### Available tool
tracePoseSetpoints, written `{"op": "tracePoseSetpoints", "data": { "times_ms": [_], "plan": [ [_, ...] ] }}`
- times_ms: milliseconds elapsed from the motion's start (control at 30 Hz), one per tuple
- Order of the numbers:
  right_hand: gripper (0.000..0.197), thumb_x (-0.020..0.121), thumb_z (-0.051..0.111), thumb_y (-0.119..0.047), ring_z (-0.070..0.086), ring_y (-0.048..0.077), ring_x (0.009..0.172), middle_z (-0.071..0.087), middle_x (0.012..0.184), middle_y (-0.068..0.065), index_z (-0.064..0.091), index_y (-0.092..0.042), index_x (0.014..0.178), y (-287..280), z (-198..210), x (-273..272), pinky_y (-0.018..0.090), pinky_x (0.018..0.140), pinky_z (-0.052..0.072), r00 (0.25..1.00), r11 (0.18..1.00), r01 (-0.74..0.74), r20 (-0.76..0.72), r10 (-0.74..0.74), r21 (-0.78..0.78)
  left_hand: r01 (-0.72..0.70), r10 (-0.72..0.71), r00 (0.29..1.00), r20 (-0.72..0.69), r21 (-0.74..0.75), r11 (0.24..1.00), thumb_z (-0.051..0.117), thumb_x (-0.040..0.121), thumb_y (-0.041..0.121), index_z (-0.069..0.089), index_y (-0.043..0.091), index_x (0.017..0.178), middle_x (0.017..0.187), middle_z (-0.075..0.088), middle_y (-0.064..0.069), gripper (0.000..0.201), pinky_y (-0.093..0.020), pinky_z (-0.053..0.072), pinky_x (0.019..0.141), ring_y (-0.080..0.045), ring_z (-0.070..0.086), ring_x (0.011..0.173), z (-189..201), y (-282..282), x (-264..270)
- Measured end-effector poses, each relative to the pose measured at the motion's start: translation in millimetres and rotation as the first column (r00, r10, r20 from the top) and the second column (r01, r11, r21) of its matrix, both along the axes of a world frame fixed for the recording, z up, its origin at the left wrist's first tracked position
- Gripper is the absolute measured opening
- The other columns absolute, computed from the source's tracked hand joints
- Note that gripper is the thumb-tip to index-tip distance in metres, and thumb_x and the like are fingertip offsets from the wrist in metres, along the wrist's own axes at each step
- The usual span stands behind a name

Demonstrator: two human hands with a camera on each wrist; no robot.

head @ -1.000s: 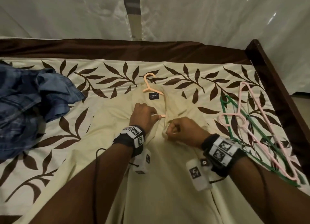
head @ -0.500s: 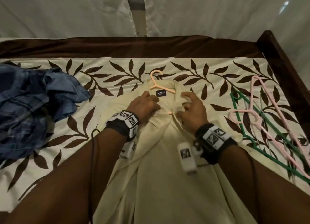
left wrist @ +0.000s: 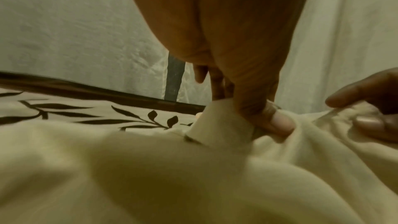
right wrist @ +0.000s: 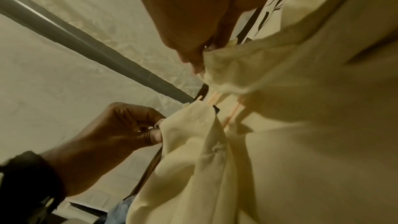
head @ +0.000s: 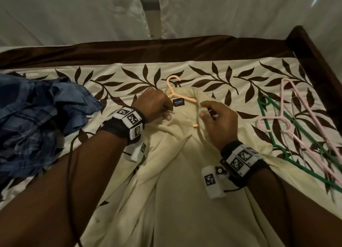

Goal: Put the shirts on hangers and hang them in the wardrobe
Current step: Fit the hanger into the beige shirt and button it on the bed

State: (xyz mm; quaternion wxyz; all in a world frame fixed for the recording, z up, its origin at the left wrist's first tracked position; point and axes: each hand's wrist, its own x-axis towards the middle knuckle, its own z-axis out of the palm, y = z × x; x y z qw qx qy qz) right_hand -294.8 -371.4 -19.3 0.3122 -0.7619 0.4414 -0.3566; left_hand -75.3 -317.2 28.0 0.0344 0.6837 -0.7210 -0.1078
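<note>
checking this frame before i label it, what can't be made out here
- Peach hanger: head view shows only the hook, part of one arm and a tip; the cream shirt covers the rest.
- Left hand fingertips: hidden by the hand's back in the head view.
- Blue shirt: cut off by the left edge.
- Wardrobe: in no view.
- Collar label: small print too tiny.

Bed (head: pixel 312 48) with dark wooden frame, covered by cream sheet (head: pixel 212 74) printed with brown leaves. Lying on sheet: cream shirt (head: pixel 175 191) at centre, crumpled blue shirt (head: pixel 37 120) at left, green hanger (head: pixel 296 154) and pink hanger (head: pixel 305 120) overlapping at right.
</note>
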Motion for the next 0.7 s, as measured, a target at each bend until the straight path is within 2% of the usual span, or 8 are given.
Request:
{"op": "tracePoseSetpoints", "data": {
  "times_ms": [100,167,267,367,433,500,567,700],
  "plan": [
    [0.023,0.090,0.066,-0.010,0.060,0.010,0.091,0.067,0.101,-0.004,0.074,-0.016,0.111,4.1,8.5,9.7,0.036,0.085,0.055,0.989,0.989,-0.145,0.019,0.145,0.005,0.029,-0.025,0.991,-0.133,0.023,0.999,0.077,0.084,0.026,0.077,0.017,0.104,0.077,0.062,0.010,0.022,-0.019,0.031,0.062,-0.001,0.050,0.068,11.3,-7.1,3.2],
    [0.025,0.094,0.064,-0.029,0.057,0.009,0.090,0.066,0.101,-0.002,0.073,-0.016,0.113,4.8,12.4,18.9,0.032,0.082,0.050,0.979,0.979,-0.183,-0.078,0.190,0.089,0.064,-0.062,0.988,-0.143,0.005,0.998,0.076,0.085,0.023,0.078,0.017,0.100,0.070,0.057,0.015,0.016,-0.012,0.030,0.059,0.007,0.048,0.062,14.4,-8.0,0.0],
    [0.036,0.089,0.067,-0.046,0.055,0.012,0.085,0.063,0.094,-0.001,0.074,-0.013,0.099,3.1,6.1,28.2,0.030,0.072,0.042,0.940,0.958,-0.203,-0.235,0.248,0.201,0.012,-0.020,0.973,-0.230,-0.038,0.999,0.073,0.088,0.020,0.078,0.015,0.098,0.077,0.066,0.012,0.013,-0.010,0.033,0.063,0.003,0.055,0.067,15.8,-5.1,-7.6],
    [0.027,0.086,0.073,-0.038,0.050,0.014,0.078,0.055,0.083,-0.001,0.072,-0.011,0.084,3.1,-6.4,25.5,0.027,0.070,0.033,0.936,0.966,-0.198,-0.262,0.237,0.165,-0.158,0.153,0.896,-0.417,0.022,0.987,0.073,0.088,0.026,0.076,0.019,0.089,0.079,0.067,0.015,0.007,-0.009,0.036,0.063,0.005,0.057,0.070,13.0,-2.3,-10.2],
    [0.023,0.085,0.075,-0.035,0.049,0.013,0.075,0.055,0.080,-0.002,0.074,-0.012,0.083,5.0,-6.2,20.2,0.027,0.067,0.032,0.939,0.971,-0.201,-0.259,0.228,0.128,-0.194,0.231,0.844,-0.484,0.125,0.973,0.072,0.089,0.028,0.074,0.022,0.083,0.080,0.068,0.009,0.009,-0.018,0.044,0.070,0.000,0.059,0.076,9.9,-1.1,-10.9],
    [0.020,0.085,0.075,-0.034,0.053,0.011,0.071,0.057,0.076,-0.008,0.077,-0.014,0.086,6.6,-3.1,14.4,0.029,0.066,0.040,0.958,0.972,-0.197,-0.186,0.219,0.129,-0.209,0.267,0.823,-0.501,0.169,0.963,0.070,0.091,0.029,0.072,0.023,0.082,0.082,0.068,0.002,0.010,-0.029,0.048,0.072,-0.013,0.062,0.080,7.0,0.8,-12.2],
    [0.013,0.090,0.070,-0.030,0.061,0.009,0.071,0.065,0.076,-0.011,0.077,-0.019,0.093,6.5,-0.1,9.3,0.035,0.073,0.053,0.993,0.979,-0.101,-0.045,0.110,0.174,-0.259,0.298,0.795,-0.528,0.149,0.954,0.070,0.091,0.027,0.075,0.021,0.086,0.081,0.068,0.000,0.009,-0.027,0.045,0.067,-0.012,0.060,0.076,4.9,2.8,-13.9],
    [0.027,0.087,0.074,-0.012,0.069,0.020,0.070,0.069,0.088,0.009,0.067,-0.023,0.110,1.7,6.0,3.1,0.035,0.062,0.062,0.967,0.871,0.070,0.182,-0.180,0.486,-0.316,0.364,0.675,-0.641,0.195,0.929,0.074,0.088,0.023,0.078,0.015,0.101,0.093,0.075,0.001,0.016,-0.028,0.053,0.079,-0.014,0.066,0.089,1.2,6.2,-21.4]
  ]
}}
